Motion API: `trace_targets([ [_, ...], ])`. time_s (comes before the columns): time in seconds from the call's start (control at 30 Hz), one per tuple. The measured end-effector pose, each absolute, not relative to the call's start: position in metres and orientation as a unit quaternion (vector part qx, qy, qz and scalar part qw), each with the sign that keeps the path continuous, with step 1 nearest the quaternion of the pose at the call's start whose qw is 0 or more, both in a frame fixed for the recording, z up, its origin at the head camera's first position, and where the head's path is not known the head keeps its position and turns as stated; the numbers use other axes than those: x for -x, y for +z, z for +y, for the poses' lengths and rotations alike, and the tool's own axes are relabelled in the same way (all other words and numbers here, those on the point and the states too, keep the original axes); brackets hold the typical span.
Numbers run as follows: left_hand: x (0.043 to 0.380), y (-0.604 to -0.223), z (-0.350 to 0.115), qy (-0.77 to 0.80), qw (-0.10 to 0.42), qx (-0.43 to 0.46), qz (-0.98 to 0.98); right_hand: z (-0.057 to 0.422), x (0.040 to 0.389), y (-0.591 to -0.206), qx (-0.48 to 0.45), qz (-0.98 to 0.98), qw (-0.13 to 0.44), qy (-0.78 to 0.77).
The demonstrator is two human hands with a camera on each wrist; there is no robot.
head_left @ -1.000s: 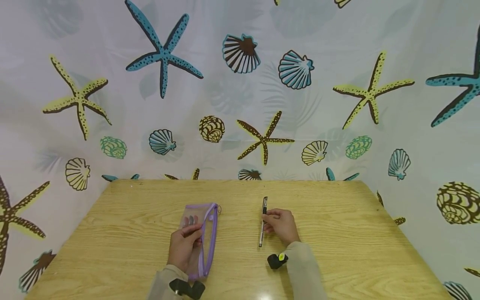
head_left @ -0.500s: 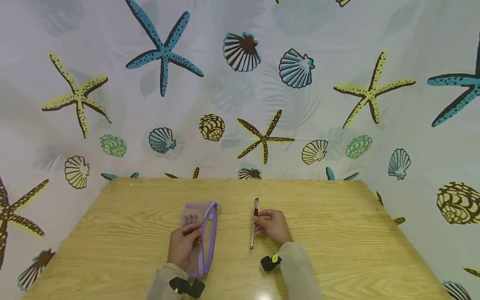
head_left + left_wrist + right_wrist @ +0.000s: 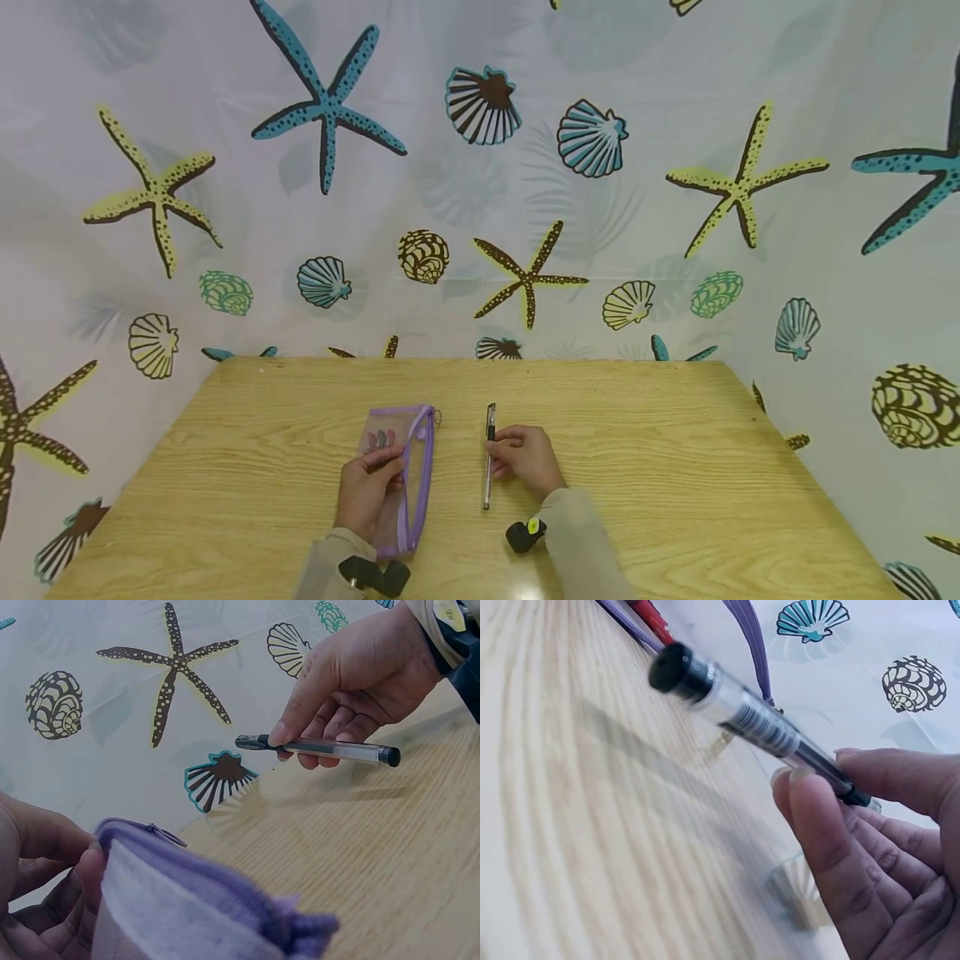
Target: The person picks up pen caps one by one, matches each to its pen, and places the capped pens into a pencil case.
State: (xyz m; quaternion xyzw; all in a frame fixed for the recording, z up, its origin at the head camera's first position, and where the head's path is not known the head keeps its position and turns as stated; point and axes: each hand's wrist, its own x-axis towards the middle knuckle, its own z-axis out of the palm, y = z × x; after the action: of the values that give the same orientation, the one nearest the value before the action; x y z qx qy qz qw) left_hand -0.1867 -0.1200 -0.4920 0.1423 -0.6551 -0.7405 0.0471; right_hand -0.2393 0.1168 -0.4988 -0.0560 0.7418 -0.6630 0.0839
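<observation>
A purple-edged, see-through pencil case [image 3: 426, 475] lies on the table, its zipper side gaping open toward the right. My left hand [image 3: 365, 492] pinches the case's edge between thumb and fingers; the left wrist view shows the raised purple zipper edge [image 3: 202, 862] with a ring at its end. Right of the case, my right hand [image 3: 528, 458] pinches a clear-barrelled gel pen [image 3: 488, 479] near its dark grip. The pen is off the table, and its shadow shows below it in the right wrist view. Something red [image 3: 652, 619] shows at the case in that view.
The wooden table [image 3: 660, 450] stretches out on both sides of the hands. A white curtain [image 3: 420, 183] printed with starfish and shells hangs behind and beside it. Black camera mounts [image 3: 525, 535] sit at both wrists.
My right hand has moved left with the gel pen, closer to the pencil case and slightly nearer to me. The left hand and the case have stayed in place.
</observation>
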Motion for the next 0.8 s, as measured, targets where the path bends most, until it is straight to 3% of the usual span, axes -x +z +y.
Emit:
trace_targets([
  [0.8,0.188,-0.492,-0.12,-0.745,0.052,-0.136,-0.65,0.075,0.236,-0.506,0.092,0.718,0.117,-0.68],
])
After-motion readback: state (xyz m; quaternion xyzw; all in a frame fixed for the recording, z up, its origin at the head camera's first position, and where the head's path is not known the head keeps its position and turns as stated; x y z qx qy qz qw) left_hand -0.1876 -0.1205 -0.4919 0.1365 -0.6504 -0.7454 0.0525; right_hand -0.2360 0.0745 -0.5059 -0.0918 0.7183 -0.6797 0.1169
